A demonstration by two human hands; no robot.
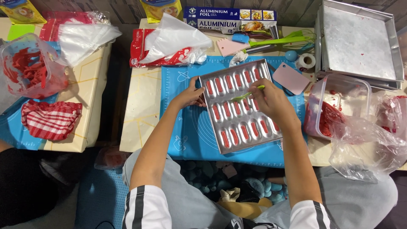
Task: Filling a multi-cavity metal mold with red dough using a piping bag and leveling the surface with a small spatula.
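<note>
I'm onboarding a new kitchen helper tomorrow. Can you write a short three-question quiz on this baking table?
1. True or false: the left hand rests at the edge of the metal mould tray.
2. What does the right hand hold? A) pink scraper B) green tool C) whisk
3. What colour is the batter in the tray's cavities?

Key:
1. True.
2. B, a slim green tool held over the cavities.
3. Red.
</note>
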